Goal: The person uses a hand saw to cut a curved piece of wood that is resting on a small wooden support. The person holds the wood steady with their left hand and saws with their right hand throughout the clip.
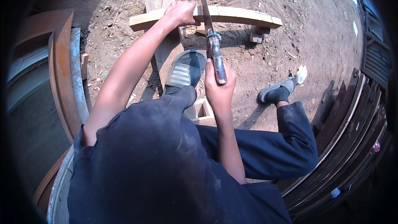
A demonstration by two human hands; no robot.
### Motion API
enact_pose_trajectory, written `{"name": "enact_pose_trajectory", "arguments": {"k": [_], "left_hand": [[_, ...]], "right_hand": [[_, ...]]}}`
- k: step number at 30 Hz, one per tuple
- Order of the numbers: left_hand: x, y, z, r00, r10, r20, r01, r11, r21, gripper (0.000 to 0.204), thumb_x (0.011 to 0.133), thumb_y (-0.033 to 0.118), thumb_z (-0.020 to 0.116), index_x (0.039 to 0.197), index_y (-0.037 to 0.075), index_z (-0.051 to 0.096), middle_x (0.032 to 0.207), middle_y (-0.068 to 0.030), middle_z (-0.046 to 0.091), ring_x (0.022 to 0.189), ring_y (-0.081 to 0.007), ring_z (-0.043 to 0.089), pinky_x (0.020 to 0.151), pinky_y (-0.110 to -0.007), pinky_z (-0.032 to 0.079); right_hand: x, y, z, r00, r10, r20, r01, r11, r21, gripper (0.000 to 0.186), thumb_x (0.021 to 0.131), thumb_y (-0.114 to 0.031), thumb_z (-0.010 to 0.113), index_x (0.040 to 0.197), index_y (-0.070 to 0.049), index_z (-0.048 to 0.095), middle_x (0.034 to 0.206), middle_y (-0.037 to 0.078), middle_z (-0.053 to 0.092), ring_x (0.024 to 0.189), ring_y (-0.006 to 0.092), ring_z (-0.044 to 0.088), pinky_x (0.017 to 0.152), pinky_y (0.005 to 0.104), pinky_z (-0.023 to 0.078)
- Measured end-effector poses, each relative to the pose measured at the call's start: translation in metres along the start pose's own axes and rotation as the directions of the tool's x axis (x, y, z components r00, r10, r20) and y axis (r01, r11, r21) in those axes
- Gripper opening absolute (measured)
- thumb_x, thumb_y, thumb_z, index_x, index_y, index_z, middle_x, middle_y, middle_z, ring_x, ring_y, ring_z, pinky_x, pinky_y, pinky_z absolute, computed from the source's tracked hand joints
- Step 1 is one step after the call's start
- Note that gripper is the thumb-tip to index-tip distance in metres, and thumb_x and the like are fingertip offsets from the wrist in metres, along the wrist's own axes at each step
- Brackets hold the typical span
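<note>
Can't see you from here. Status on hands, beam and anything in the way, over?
Left hand holding beam, right hand gripping saw. Beam lies over plank and block, blade across it. Possible obstruction: left hand, close beside blade.

Out past the top edge goes the saw (pixel 208 20); fingers of the right hand (pixel 219 89) sit hidden beneath its handle (pixel 217 60), a sandal (pixel 179 74) covers part of the plank (pixel 166 56)!

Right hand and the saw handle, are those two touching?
Touching: the head view shows the right hand closed around the saw handle, with the thumb lying against the handle's left side.
</note>
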State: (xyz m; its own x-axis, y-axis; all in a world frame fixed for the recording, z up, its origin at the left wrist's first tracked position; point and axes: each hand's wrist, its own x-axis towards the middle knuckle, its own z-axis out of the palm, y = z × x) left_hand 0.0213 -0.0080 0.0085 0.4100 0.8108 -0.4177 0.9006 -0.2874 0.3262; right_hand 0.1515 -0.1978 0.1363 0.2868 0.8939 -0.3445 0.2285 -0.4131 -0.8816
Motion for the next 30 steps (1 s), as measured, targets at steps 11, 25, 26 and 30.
{"name": "enact_pose_trajectory", "arguments": {"k": [11, 25, 26, 30], "left_hand": [[0.000, -0.002, 0.006, 0.999, 0.005, -0.045, -0.005, 1.000, 0.011, 0.038, 0.068, 0.019, 0.072, 0.096, -0.001, 0.055, 0.096, -0.0200, 0.065, 0.095, -0.0362, 0.064, 0.081, -0.045, 0.052], [-0.003, -0.004, 0.013, 0.987, 0.065, -0.147, -0.061, 0.998, 0.034, 0.045, 0.067, 0.025, 0.077, 0.095, -0.001, 0.053, 0.092, -0.0201, 0.064, 0.091, -0.0367, 0.063, 0.078, -0.046, 0.052], [-0.004, -0.006, 0.016, 0.988, 0.057, -0.143, -0.053, 0.998, 0.035, 0.044, 0.068, 0.025, 0.077, 0.095, -0.001, 0.053, 0.093, -0.0203, 0.064, 0.092, -0.0365, 0.063, 0.078, -0.046, 0.052], [-0.006, -0.008, 0.027, 0.974, 0.065, -0.215, -0.052, 0.997, 0.062, 0.043, 0.068, 0.021, 0.077, 0.097, 0.000, 0.053, 0.097, -0.0194, 0.063, 0.095, -0.0354, 0.062, 0.079, -0.045, 0.052]], "right_hand": [[-0.013, 0.013, -0.002, 0.999, -0.050, -0.015, 0.051, 0.998, 0.025, 0.015, 0.089, -0.005, 0.059, 0.076, 0.002, 0.056, 0.063, 0.002, 0.052, 0.057, 0.0055, 0.045, 0.051, 0.0255, 0.037], [0.014, 0.019, 0.003, 0.999, -0.049, -0.005, 0.049, 0.998, 0.039, 0.020, 0.090, -0.011, 0.058, 0.075, 0.001, 0.056, 0.059, 0.006, 0.050, 0.055, 0.0097, 0.044, 0.051, 0.0300, 0.037], [0.014, 0.016, -0.001, 1.000, -0.004, 0.014, 0.004, 1.000, 0.027, 0.021, 0.091, -0.012, 0.058, 0.075, 0.001, 0.056, 0.059, 0.005, 0.050, 0.055, 0.0095, 0.045, 0.051, 0.0303, 0.037], [-0.018, 0.029, -0.002, 0.998, -0.061, -0.023, 0.062, 0.997, 0.042, 0.015, 0.088, -0.005, 0.059, 0.074, 0.001, 0.057, 0.060, 0.006, 0.053, 0.055, 0.0082, 0.048, 0.050, 0.0289, 0.038]]}}
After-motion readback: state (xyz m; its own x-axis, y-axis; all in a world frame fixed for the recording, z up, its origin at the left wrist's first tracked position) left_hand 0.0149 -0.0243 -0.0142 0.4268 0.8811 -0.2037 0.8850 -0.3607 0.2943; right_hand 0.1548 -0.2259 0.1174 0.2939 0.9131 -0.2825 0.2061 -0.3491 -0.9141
